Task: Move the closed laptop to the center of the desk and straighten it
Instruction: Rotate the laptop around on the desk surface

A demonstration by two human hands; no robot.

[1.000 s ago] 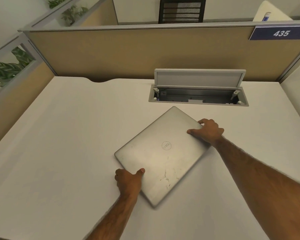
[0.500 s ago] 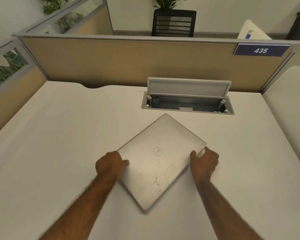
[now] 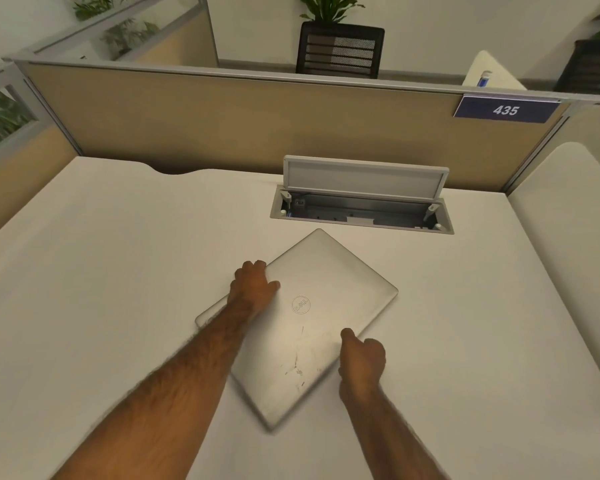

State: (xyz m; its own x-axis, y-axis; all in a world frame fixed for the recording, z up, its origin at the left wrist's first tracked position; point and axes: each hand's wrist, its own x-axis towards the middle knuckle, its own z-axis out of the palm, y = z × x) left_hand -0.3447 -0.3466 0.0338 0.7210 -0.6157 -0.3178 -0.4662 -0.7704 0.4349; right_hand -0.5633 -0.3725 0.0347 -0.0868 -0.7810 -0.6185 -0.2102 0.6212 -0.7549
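Still skewed, closed silver laptop (image 3: pixel 312 317) is lying flat mid-desk, one corner pointing toward the open cable tray (image 3: pixel 361 211).

Left hand (image 3: pixel 253 289) is pressing on the laptop's upper-left edge, fingers curling over that edge, thumb resting on the lid; right hand (image 3: pixel 362 358) is gripping the lower-right edge, thumb on top, fingers tucked at the side. White desk (image 3: pixel 118 271) is carrying it, laptop sitting near the tray but not touching. Tan partition (image 3: pixel 239 123) is standing behind, blue "435" sign (image 3: pixel 506 109) hanging at its right end.
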